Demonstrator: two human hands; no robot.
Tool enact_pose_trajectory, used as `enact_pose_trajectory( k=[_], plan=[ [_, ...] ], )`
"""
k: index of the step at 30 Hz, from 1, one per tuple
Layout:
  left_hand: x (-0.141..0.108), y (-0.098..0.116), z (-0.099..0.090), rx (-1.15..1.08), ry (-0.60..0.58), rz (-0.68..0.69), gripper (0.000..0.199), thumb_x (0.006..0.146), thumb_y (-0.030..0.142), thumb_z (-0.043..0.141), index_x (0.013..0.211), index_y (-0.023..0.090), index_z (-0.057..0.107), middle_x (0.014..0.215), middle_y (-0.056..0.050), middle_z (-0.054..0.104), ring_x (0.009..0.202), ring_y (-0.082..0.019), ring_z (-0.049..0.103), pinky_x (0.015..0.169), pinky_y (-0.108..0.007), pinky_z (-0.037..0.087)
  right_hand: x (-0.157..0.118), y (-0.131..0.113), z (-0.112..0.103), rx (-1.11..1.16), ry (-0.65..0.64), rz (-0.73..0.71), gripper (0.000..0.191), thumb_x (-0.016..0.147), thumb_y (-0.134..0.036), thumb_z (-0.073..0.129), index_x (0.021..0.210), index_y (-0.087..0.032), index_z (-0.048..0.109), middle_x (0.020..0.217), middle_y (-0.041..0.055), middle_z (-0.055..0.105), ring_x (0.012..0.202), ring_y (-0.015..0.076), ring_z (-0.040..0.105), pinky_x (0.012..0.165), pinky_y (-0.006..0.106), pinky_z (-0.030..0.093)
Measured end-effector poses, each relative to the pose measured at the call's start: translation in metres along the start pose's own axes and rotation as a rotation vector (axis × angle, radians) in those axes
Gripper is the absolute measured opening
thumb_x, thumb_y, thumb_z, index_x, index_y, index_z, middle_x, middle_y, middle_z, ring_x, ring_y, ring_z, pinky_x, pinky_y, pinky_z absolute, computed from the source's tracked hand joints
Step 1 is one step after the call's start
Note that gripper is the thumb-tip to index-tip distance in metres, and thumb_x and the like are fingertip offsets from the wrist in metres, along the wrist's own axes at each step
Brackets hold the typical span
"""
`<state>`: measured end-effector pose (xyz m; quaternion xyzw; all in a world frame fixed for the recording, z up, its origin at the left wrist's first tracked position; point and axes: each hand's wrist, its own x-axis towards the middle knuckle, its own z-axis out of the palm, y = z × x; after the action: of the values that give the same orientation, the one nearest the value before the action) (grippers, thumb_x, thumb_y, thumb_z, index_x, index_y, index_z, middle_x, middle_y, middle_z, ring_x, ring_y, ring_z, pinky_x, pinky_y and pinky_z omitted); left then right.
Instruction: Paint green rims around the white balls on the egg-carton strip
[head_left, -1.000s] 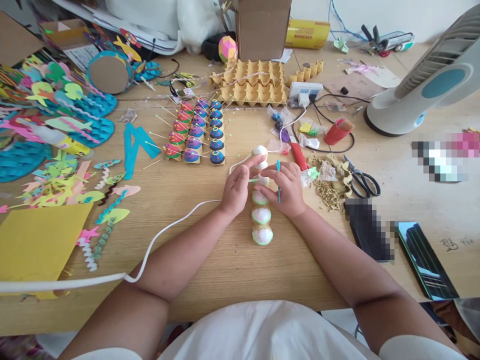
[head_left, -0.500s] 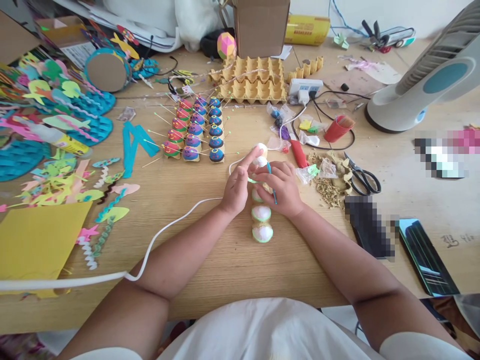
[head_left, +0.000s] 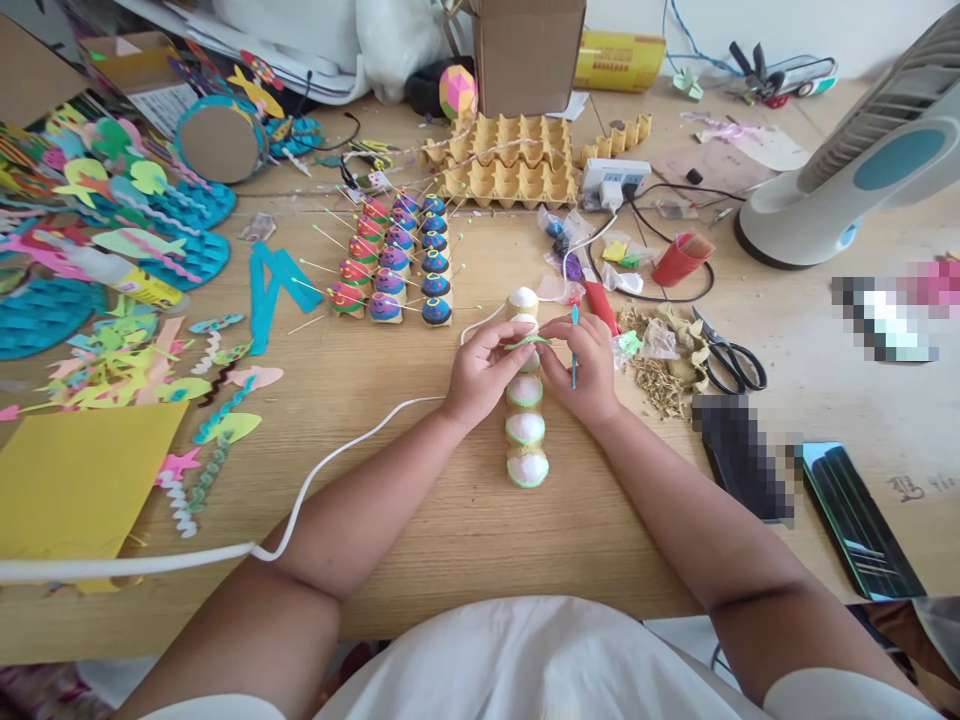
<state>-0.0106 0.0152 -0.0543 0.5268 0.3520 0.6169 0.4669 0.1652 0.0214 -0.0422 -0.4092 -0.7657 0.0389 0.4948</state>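
A light green strip (head_left: 531, 340), apparently soft modelling clay, is stretched between the fingertips of my two hands. My left hand (head_left: 484, 372) pinches its left end. My right hand (head_left: 589, 368) pinches the other end and also keeps a thin blue modelling tool (head_left: 574, 350) upright among its fingers. Beneath and around the hands runs a row of egg-carton cups (head_left: 527, 428) topped with white domes. The nearer domes have a light green rim. At the far end, a white dome (head_left: 523, 298) shows no green. My fingers partly hide the middle cups.
Painted egg-carton cups with pins (head_left: 386, 280) stand beyond my left hand. Scissors (head_left: 726, 355), brown scraps (head_left: 660, 385), a red cup (head_left: 681, 260) and a phone (head_left: 859, 520) lie to the right. A white cable (head_left: 337, 450) crosses my left forearm; paper cutouts (head_left: 127, 360) cover the left side.
My hands have drawn apart around the green strip, now pulled level between them. My left index finger has come off the far dome. The blue tool has shifted right and stands more upright.
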Motion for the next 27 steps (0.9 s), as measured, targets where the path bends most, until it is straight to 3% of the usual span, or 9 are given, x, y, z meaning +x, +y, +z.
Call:
enact_pose_trajectory(
  k=[10, 16, 22, 27],
  plan=[
    [0.000, 0.010, -0.003, 0.131, 0.006, 0.043, 0.038, 0.094, 0.060, 0.081, 0.107, 0.024, 0.087, 0.114, -0.010, 0.086, 0.111, -0.024, 0.081, 0.100, -0.037, 0.065, 0.000, -0.003, 0.000, 0.130, -0.044, 0.085, 0.011, 0.103, -0.038, 0.067, 0.107, -0.029, 0.072, 0.106, 0.0057, 0.083, 0.103, 0.0264, 0.075, 0.095, 0.047, 0.057],
    [0.000, 0.000, -0.001, -0.009, -0.001, -0.037, 0.052, 0.082, 0.055, 0.094, 0.125, 0.028, 0.083, 0.116, -0.007, 0.086, 0.100, -0.021, 0.082, 0.091, -0.036, 0.067, -0.001, 0.000, 0.000, 0.142, -0.016, 0.120, 0.011, 0.103, -0.039, 0.068, 0.105, -0.030, 0.072, 0.102, 0.0058, 0.083, 0.098, 0.0262, 0.077, 0.091, 0.047, 0.060],
    [0.001, 0.002, 0.000, 0.038, 0.061, -0.002, 0.038, 0.083, 0.055, 0.093, 0.102, 0.023, 0.087, 0.107, -0.007, 0.088, 0.098, -0.022, 0.082, 0.087, -0.034, 0.067, 0.000, -0.001, 0.001, 0.274, -0.026, 0.158, 0.012, 0.101, -0.039, 0.072, 0.104, -0.028, 0.074, 0.099, 0.0044, 0.082, 0.094, 0.0228, 0.077, 0.089, 0.043, 0.063],
    [0.001, 0.006, -0.001, 0.079, 0.050, 0.033, 0.036, 0.089, 0.057, 0.086, 0.100, 0.022, 0.086, 0.104, -0.008, 0.087, 0.097, -0.020, 0.081, 0.088, -0.032, 0.065, -0.001, 0.000, 0.004, 0.383, -0.016, 0.229, 0.020, 0.099, -0.046, 0.074, 0.106, -0.027, 0.076, 0.103, 0.0044, 0.083, 0.097, 0.0219, 0.077, 0.094, 0.043, 0.063]
  ],
)
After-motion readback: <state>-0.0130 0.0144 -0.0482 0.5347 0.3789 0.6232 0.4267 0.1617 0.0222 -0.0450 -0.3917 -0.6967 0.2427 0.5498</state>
